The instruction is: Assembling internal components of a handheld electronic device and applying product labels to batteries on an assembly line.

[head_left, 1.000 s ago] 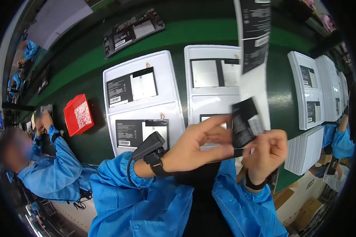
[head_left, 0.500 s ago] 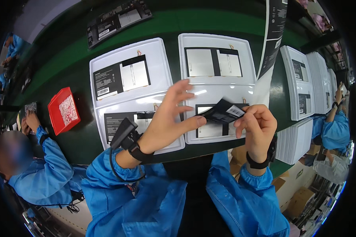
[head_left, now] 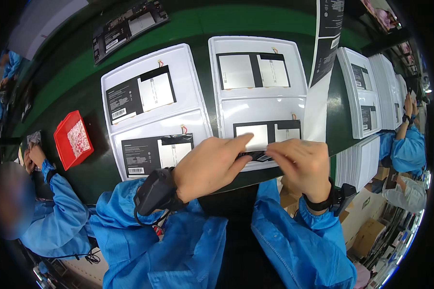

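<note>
A black label [head_left: 258, 156] with pale print is stretched, almost edge-on, between my two hands. My left hand [head_left: 210, 164] is turned back-up, its thumb and forefinger at the label's left end. Opposite it, my right hand [head_left: 305, 163] pinches the right end, fingers curled. Just beyond, a flat battery pack [head_left: 288, 130] with silver cells and a black border lies in a white tray [head_left: 260, 107], partly hidden by my hands. Another battery pack [head_left: 236, 72] without a label on its left cell lies farther up. Two packs [head_left: 125, 98] in the left tray [head_left: 154, 120] carry black printed labels.
A strip of black labels on white backing [head_left: 329, 53] hangs at the right. Stacked white trays [head_left: 357, 115] stand beyond it. A red bin [head_left: 72, 139] of small pieces is at the left, near a co-worker [head_left: 58, 207]. An opened device [head_left: 130, 29] lies at the back.
My left hand has turned over from spread fingers to curled ones at the label. The label has gone from tilted up to nearly flat, lower and nearer the tray's front edge.
</note>
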